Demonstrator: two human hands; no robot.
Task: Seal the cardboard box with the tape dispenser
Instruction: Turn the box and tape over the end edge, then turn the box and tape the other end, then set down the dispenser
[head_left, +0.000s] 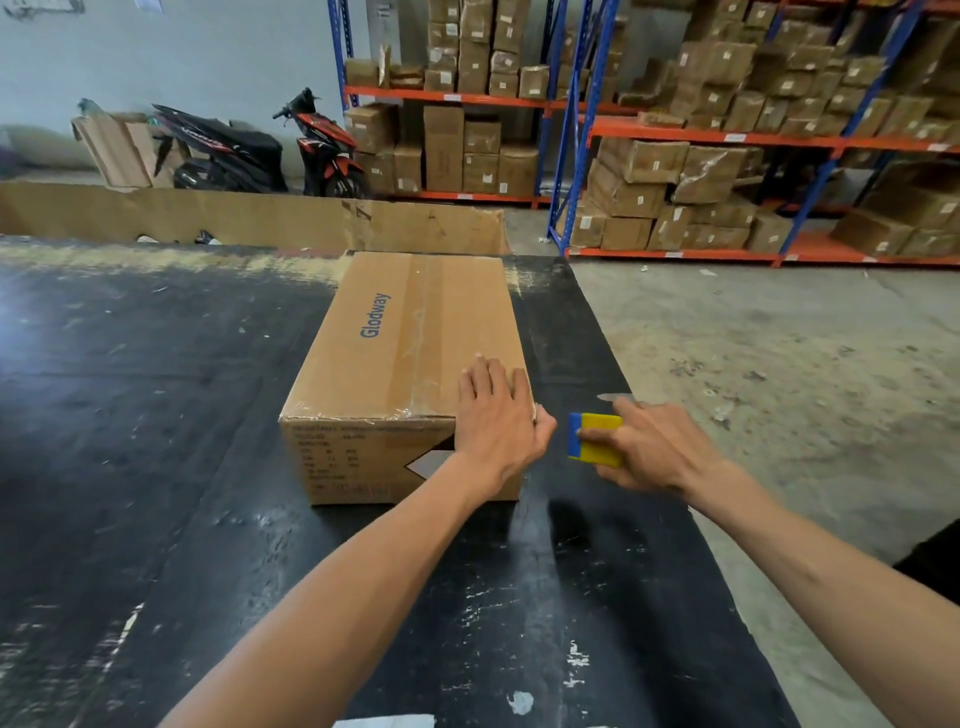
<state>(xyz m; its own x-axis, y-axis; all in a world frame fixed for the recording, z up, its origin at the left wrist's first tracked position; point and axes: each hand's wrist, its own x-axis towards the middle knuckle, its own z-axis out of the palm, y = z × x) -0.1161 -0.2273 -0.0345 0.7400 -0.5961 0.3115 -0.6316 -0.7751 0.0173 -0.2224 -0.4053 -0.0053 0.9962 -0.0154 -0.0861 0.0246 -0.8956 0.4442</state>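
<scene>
A brown cardboard box printed "Glodway" lies on the black table, its top flaps closed with clear tape running along the centre seam. My left hand rests flat on the box's near right corner, thumb hooked over the right edge. Just right of the box, my right hand holds a small yellow and blue tape dispenser above the table, close to the box's right side. A strip of clear tape seems to stick out past my right fingers.
A low cardboard wall stands behind the table. Blue and orange shelving stacked with cartons fills the back right. Two motorbikes are parked at the back. The table's right edge drops to a concrete floor.
</scene>
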